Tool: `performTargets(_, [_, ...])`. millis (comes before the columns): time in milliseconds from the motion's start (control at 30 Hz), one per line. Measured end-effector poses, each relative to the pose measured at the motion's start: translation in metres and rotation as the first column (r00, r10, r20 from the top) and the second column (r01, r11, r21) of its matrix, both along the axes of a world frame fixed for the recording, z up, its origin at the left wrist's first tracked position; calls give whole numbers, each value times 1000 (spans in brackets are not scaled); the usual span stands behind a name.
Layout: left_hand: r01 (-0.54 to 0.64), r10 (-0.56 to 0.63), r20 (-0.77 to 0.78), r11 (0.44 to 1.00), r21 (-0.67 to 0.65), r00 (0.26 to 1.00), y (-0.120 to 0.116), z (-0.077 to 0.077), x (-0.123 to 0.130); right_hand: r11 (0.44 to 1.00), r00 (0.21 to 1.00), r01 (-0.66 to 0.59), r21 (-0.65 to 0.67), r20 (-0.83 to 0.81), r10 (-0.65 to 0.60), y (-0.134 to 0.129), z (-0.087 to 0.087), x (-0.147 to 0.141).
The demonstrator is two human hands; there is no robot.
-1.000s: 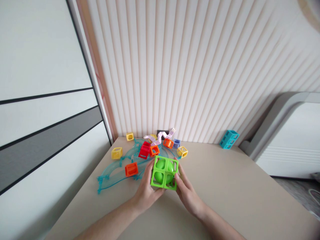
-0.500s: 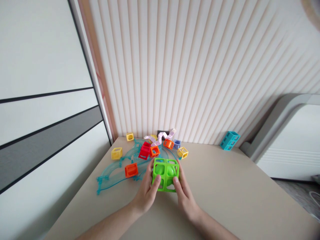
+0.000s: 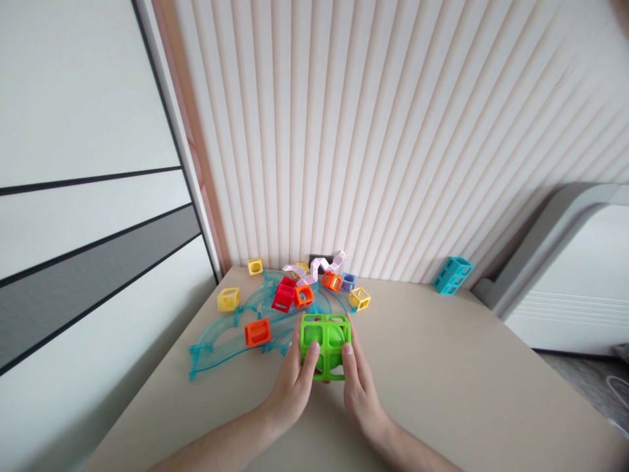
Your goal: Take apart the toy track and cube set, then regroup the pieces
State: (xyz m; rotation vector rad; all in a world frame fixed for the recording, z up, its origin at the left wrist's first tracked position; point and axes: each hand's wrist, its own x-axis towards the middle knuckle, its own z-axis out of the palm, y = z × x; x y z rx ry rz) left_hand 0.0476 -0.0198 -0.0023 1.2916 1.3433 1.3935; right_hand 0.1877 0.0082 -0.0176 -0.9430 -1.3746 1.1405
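Between my two hands is a block of green open-frame cubes (image 3: pixel 325 337), joined side by side, with rounded green shapes inside the frames. My left hand (image 3: pixel 293 377) grips its left side, thumb on the near face. My right hand (image 3: pixel 360 380) grips the right side the same way. The fingers behind the block are mostly hidden. Just beyond lie a red block (image 3: pixel 284 294), an orange cube (image 3: pixel 304 295) and, to the left, another orange cube (image 3: pixel 258 333).
Translucent blue track pieces (image 3: pixel 221 341) spread over the table's left. Yellow cubes (image 3: pixel 228 299), a purple cube (image 3: pixel 348 282) and a folded lilac strip (image 3: pixel 319 267) lie near the ribbed wall (image 3: pixel 314 131). A stacked teal block (image 3: pixel 453 275) stands at the back right.
The green block has tilted slightly in my hands and sits a little lower. Both thumbs still press its near face. The other pieces keep their places.
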Motion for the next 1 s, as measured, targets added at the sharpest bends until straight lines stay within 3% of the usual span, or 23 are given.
performTargets(167, [-6, 6, -27, 1000, 26, 1000, 4, -2, -2, 1000, 1000, 7, -1, -22, -7, 2, -2, -2])
performTargets(433, [40, -39, -27, 998, 45, 999, -2, 7, -9, 996, 995, -94, 1, -23, 94, -4, 12, 8])
performTargets(700, [68, -64, -94, 997, 44, 993, -1, -3, -11, 984, 988, -150, -91, -56, 145, 1, 4, 5])
performTargets(1000, [79, -75, -84, 996, 50, 994, -6, 1, -7, 995, 995, -101, -13, -8, 100, 2, -5, 7])
